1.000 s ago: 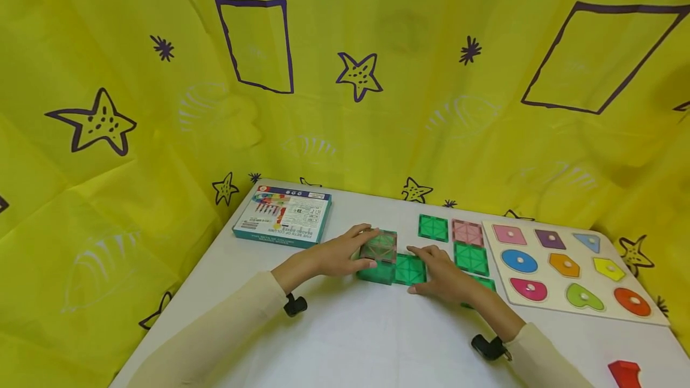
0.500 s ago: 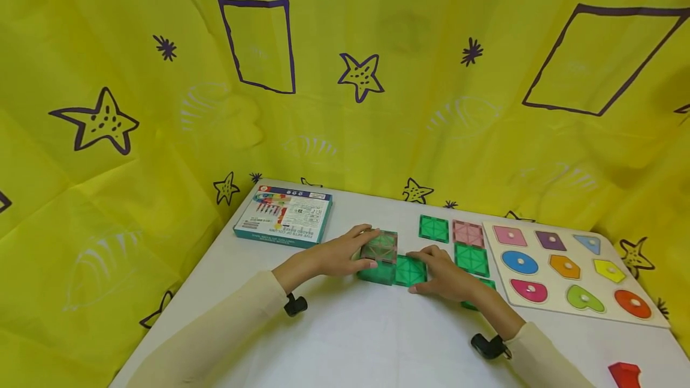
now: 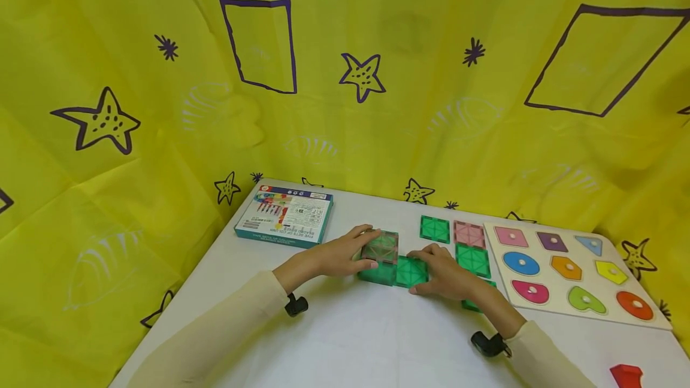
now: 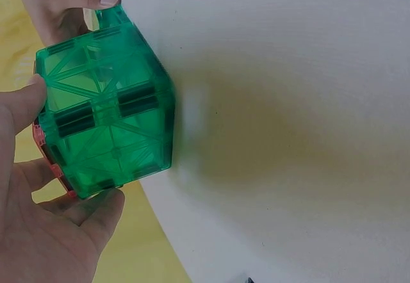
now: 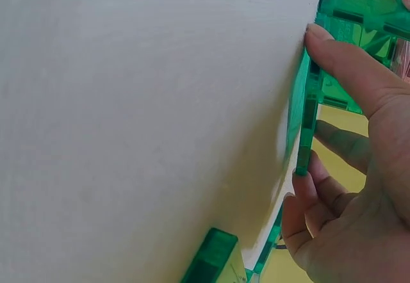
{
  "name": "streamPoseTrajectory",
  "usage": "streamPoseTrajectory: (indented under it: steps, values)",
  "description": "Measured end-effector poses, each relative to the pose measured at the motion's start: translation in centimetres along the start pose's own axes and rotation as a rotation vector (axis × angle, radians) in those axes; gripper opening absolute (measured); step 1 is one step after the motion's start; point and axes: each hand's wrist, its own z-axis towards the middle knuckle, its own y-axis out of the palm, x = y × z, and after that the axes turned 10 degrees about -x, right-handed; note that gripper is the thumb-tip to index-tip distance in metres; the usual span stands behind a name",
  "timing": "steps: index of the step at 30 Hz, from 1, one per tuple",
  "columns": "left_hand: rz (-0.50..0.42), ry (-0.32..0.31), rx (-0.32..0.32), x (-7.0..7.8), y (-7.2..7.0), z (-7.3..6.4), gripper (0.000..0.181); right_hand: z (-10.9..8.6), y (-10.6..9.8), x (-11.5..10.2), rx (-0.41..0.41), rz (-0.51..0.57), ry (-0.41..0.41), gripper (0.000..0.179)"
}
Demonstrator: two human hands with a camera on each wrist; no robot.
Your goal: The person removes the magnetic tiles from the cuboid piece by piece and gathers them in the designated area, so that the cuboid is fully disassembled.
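My left hand [image 3: 345, 254] grips a cube built of see-through magnetic tiles [image 4: 106, 107], thumb on one side and fingers on the other. Its walls are green, and a pink tile [image 3: 381, 248] tops it. Flat on the table against the cube's right side lies a green square magnetic tile [image 3: 411, 272]. My right hand [image 3: 446, 274] holds that tile by its edges, thumb at the near edge and fingers at the far one. In the right wrist view the tile [image 5: 307, 123] shows edge-on between thumb and fingers.
Further green tiles [image 3: 434, 229] and a pink tile [image 3: 469, 233] lie right of the cube, one partly under my right forearm. A shape puzzle board [image 3: 557, 259] lies at right, a flat cardboard box [image 3: 284, 215] at back left. A red block [image 3: 626, 375] is near the front right.
My right hand's raised fingers have come down onto the far edge of the green tile. The left hand and the cube have stayed in place.
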Motion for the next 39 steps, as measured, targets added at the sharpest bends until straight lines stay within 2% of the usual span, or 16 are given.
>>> streamPoseTrajectory:
  steps: [8,16,23,28,35,39]
  values:
    - [-0.005,0.009,0.002,0.0,0.0,-0.1,0.078,0.2,-0.2,0.0,0.039,-0.051,-0.004,0.079]
    - [0.006,0.000,0.001,0.0,-0.1,0.0,0.078,0.1,-1.1,0.6,0.095,-0.065,0.038,0.077]
    - [0.018,-0.002,-0.002,0.0,-0.2,-0.1,0.078,-0.5,-2.7,2.5,0.063,-0.058,0.115,0.080]
    - [0.014,0.011,0.000,0.0,-0.2,-0.1,0.078,-1.1,-3.5,3.2,0.048,-0.032,0.131,0.079]
    - [0.011,0.016,0.000,0.0,-0.1,0.0,0.078,-1.2,-3.7,3.8,0.040,-0.044,0.130,0.055]
    - [0.012,0.016,-0.003,0.0,-0.2,0.0,0.078,-1.1,-3.8,3.9,0.046,-0.073,0.136,0.048]
